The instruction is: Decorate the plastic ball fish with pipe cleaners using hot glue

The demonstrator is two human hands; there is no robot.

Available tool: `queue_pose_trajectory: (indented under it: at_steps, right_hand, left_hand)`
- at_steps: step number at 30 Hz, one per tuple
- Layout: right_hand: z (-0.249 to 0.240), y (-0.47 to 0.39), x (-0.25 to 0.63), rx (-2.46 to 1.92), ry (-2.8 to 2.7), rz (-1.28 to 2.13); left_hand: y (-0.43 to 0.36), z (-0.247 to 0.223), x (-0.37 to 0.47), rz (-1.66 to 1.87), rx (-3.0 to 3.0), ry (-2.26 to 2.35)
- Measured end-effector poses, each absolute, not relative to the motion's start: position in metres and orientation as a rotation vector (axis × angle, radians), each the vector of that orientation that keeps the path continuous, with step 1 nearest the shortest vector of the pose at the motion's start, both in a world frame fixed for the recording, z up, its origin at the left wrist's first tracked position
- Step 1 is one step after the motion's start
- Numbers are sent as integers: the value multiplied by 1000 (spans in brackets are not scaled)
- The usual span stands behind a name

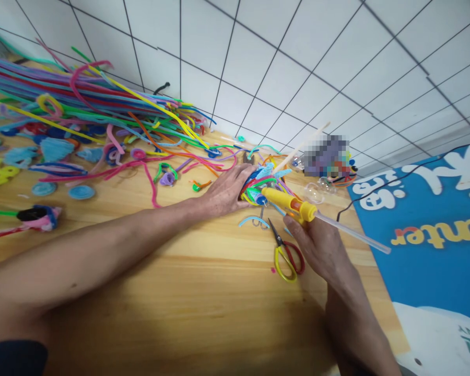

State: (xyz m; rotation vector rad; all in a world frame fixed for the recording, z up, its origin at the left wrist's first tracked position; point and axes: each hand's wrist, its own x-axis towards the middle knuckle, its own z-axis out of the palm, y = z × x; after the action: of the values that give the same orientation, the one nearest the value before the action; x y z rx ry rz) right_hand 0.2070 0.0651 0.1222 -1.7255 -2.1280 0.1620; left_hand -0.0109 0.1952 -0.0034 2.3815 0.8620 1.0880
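My left hand (230, 189) is closed around the side of a colourful pipe-cleaner piece (263, 183) with blue, green and red parts. A pale stick (301, 148) rises behind that piece. In my right hand (323, 248) is a yellow hot glue gun (288, 203), its nozzle close to the piece; whether they touch I cannot tell. A clear glue stick (354, 233) juts from the gun's back end. Scissors (285, 256) with one yellow and one red handle lie partly open beside my right hand. A short light-blue pipe-cleaner strip (253, 219) lies below the piece.
A big bundle of pipe cleaners (102, 104) lies along the tiled wall (250, 62). Small finished shapes, such as a light-blue disc (82, 192), cover the table's left side. Clear balls (315, 191) sit at the right, near a blue printed board (426, 235) and a black cord (376, 180).
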Motion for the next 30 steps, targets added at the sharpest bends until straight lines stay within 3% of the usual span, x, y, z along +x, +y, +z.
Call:
queue_pose_trajectory:
  at_steps: [30]
  right_hand:
    - [125,66,210,-1798,-2072,116]
  left_hand:
    - [196,-4,-11,1097,2400,862]
